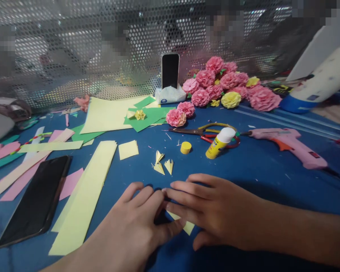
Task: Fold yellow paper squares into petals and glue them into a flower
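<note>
Evidently, I find the left hand (143,217) curled, right hand (222,209) half-open over yellow paper (189,227), presumably to steady it, grip hidden.

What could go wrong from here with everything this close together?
Three small folded papers lie loose just beyond the left hand and right hand; either might brush them away.
The upright glue stick could tip if bumped.
Both hands partly cover the yellow paper, so a slip there may go unseen.
</note>
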The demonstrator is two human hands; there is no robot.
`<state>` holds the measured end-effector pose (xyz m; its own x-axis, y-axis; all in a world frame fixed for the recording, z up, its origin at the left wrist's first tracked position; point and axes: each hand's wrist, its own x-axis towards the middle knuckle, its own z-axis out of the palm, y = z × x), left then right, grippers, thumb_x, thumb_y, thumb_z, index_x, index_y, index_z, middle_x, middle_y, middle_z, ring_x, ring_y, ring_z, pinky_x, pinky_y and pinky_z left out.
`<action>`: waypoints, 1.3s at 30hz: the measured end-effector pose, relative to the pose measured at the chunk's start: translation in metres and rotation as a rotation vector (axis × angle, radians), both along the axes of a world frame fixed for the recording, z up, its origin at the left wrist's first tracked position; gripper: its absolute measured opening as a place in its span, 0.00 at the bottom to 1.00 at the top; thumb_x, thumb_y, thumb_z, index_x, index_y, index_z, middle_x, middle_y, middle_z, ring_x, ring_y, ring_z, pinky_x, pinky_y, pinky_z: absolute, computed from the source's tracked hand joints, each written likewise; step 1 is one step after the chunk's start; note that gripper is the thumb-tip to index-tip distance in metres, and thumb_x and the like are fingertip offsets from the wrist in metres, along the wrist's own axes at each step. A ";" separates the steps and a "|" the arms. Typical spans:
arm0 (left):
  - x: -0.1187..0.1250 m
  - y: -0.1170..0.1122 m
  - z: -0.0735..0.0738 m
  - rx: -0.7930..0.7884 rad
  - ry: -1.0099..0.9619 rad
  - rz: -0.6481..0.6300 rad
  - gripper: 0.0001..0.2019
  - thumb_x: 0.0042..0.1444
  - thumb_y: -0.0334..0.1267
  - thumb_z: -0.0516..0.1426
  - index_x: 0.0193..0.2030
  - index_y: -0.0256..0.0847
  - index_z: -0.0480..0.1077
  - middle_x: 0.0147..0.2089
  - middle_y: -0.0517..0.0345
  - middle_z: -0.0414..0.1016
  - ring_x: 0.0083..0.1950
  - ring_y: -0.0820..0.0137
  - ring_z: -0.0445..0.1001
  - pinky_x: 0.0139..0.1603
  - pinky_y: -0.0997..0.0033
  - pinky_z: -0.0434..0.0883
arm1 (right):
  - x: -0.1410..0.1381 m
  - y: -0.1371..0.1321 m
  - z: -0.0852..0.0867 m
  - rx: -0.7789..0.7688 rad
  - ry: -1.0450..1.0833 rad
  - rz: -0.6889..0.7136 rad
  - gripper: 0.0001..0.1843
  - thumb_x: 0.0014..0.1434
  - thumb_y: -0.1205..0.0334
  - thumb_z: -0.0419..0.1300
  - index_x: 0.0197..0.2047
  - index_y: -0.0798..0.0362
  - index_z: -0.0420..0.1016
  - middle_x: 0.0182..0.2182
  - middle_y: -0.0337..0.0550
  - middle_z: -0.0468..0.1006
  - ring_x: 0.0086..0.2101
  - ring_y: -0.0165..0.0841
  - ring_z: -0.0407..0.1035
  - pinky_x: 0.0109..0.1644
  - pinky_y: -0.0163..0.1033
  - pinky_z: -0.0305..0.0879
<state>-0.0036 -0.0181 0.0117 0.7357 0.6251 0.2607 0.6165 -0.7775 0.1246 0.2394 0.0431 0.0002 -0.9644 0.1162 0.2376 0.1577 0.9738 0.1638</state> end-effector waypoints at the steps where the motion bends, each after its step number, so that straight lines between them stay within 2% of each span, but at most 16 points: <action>1: 0.000 0.000 0.000 -0.010 0.004 0.002 0.14 0.66 0.37 0.54 0.56 0.53 0.73 0.37 0.56 0.69 0.39 0.62 0.66 0.48 0.57 0.56 | 0.004 -0.002 0.001 0.008 0.000 -0.024 0.31 0.70 0.40 0.51 0.63 0.54 0.69 0.61 0.45 0.72 0.60 0.38 0.60 0.59 0.45 0.61; 5: -0.003 0.000 -0.003 -0.080 -0.004 -0.012 0.16 0.64 0.36 0.56 0.57 0.54 0.73 0.34 0.58 0.65 0.36 0.63 0.65 0.44 0.58 0.57 | 0.024 -0.014 0.007 0.024 0.029 -0.119 0.26 0.74 0.45 0.46 0.60 0.52 0.73 0.58 0.43 0.76 0.58 0.37 0.64 0.57 0.45 0.62; 9: -0.002 0.003 -0.005 -0.188 -0.132 -0.019 0.18 0.62 0.29 0.55 0.54 0.54 0.75 0.41 0.56 0.68 0.39 0.64 0.67 0.44 0.60 0.59 | 0.037 -0.022 0.012 0.008 0.050 -0.204 0.27 0.77 0.54 0.37 0.55 0.52 0.76 0.56 0.39 0.78 0.57 0.35 0.65 0.56 0.45 0.58; 13: 0.002 0.004 -0.004 -0.285 -0.283 0.063 0.21 0.66 0.26 0.52 0.60 0.52 0.70 0.48 0.56 0.71 0.48 0.66 0.70 0.50 0.63 0.63 | 0.033 -0.016 0.021 -0.092 0.070 -0.148 0.19 0.75 0.57 0.47 0.46 0.53 0.78 0.47 0.43 0.79 0.49 0.37 0.67 0.51 0.44 0.60; 15: 0.004 0.003 -0.004 -0.324 -0.338 0.118 0.19 0.67 0.31 0.55 0.63 0.48 0.65 0.49 0.55 0.72 0.50 0.65 0.71 0.52 0.63 0.65 | 0.025 -0.010 0.024 -0.125 0.022 -0.165 0.17 0.72 0.51 0.53 0.42 0.53 0.77 0.43 0.45 0.78 0.45 0.39 0.67 0.45 0.45 0.60; 17: 0.005 0.001 -0.004 -0.352 -0.414 0.160 0.15 0.67 0.34 0.56 0.59 0.46 0.65 0.47 0.56 0.72 0.48 0.65 0.71 0.50 0.65 0.67 | 0.013 -0.005 0.026 -0.134 -0.021 -0.158 0.20 0.66 0.44 0.59 0.38 0.54 0.74 0.37 0.45 0.76 0.36 0.39 0.65 0.37 0.43 0.58; 19: 0.006 -0.001 -0.004 -0.373 -0.483 0.181 0.08 0.68 0.33 0.54 0.52 0.44 0.65 0.43 0.58 0.72 0.43 0.67 0.72 0.45 0.68 0.68 | 0.001 -0.001 0.025 -0.196 -0.025 -0.151 0.19 0.66 0.45 0.60 0.36 0.54 0.71 0.32 0.43 0.74 0.32 0.36 0.63 0.34 0.41 0.54; 21: 0.004 -0.003 -0.003 -0.390 -0.492 0.161 0.05 0.69 0.31 0.51 0.48 0.44 0.66 0.40 0.60 0.74 0.39 0.70 0.72 0.41 0.70 0.66 | -0.009 0.001 0.025 -0.374 0.001 -0.180 0.12 0.68 0.58 0.57 0.34 0.53 0.69 0.29 0.39 0.73 0.30 0.33 0.62 0.33 0.38 0.53; 24: 0.000 -0.002 -0.004 -0.345 -0.410 0.096 0.08 0.71 0.31 0.50 0.47 0.45 0.69 0.39 0.61 0.77 0.37 0.70 0.73 0.39 0.70 0.63 | -0.019 0.002 0.026 -0.697 0.092 -0.312 0.09 0.64 0.69 0.57 0.30 0.53 0.66 0.23 0.32 0.67 0.25 0.26 0.59 0.30 0.34 0.51; 26: -0.003 0.000 -0.006 -0.278 -0.368 0.067 0.10 0.71 0.32 0.50 0.50 0.46 0.71 0.37 0.62 0.77 0.35 0.70 0.73 0.37 0.69 0.61 | -0.020 0.001 0.028 -0.892 0.143 -0.397 0.09 0.61 0.69 0.58 0.30 0.52 0.64 0.21 0.29 0.66 0.22 0.24 0.58 0.27 0.32 0.50; 28: -0.004 0.002 -0.008 -0.238 -0.365 0.062 0.10 0.71 0.33 0.52 0.51 0.47 0.73 0.35 0.62 0.77 0.33 0.70 0.72 0.36 0.69 0.60 | -0.018 0.000 0.030 -1.098 0.148 -0.452 0.10 0.63 0.65 0.59 0.31 0.51 0.62 0.21 0.30 0.70 0.22 0.25 0.61 0.27 0.31 0.53; 30: -0.004 0.004 -0.010 -0.245 -0.405 0.079 0.09 0.70 0.34 0.55 0.50 0.47 0.74 0.38 0.61 0.78 0.36 0.70 0.74 0.38 0.69 0.62 | -0.015 -0.002 0.032 -1.249 0.106 -0.485 0.10 0.65 0.60 0.57 0.32 0.51 0.61 0.23 0.32 0.76 0.24 0.26 0.66 0.29 0.30 0.57; 31: -0.003 0.005 -0.012 -0.263 -0.436 0.088 0.08 0.69 0.33 0.56 0.49 0.47 0.75 0.40 0.61 0.78 0.39 0.70 0.75 0.40 0.69 0.63 | -0.014 -0.003 0.033 -1.261 0.072 -0.494 0.10 0.66 0.60 0.56 0.33 0.51 0.62 0.23 0.33 0.77 0.25 0.27 0.66 0.30 0.31 0.58; 33: -0.001 0.006 -0.014 -0.319 -0.499 0.099 0.07 0.67 0.31 0.57 0.46 0.47 0.75 0.42 0.62 0.79 0.42 0.71 0.76 0.43 0.70 0.65 | -0.012 -0.005 0.034 -1.135 0.019 -0.509 0.10 0.65 0.60 0.56 0.31 0.51 0.63 0.23 0.33 0.75 0.25 0.27 0.65 0.31 0.33 0.56; 36: 0.000 0.006 -0.017 -0.392 -0.536 0.118 0.08 0.66 0.28 0.58 0.41 0.46 0.73 0.39 0.66 0.78 0.41 0.72 0.75 0.43 0.71 0.65 | -0.010 -0.006 0.033 -0.861 -0.020 -0.502 0.11 0.62 0.62 0.58 0.29 0.52 0.63 0.23 0.33 0.70 0.26 0.28 0.62 0.31 0.35 0.50; 39: 0.001 0.004 -0.018 -0.393 -0.515 0.202 0.08 0.63 0.26 0.59 0.40 0.45 0.69 0.37 0.67 0.75 0.38 0.72 0.72 0.40 0.71 0.65 | -0.007 -0.002 0.029 -0.755 -0.027 -0.455 0.12 0.62 0.65 0.59 0.27 0.52 0.61 0.24 0.33 0.68 0.28 0.30 0.62 0.32 0.36 0.49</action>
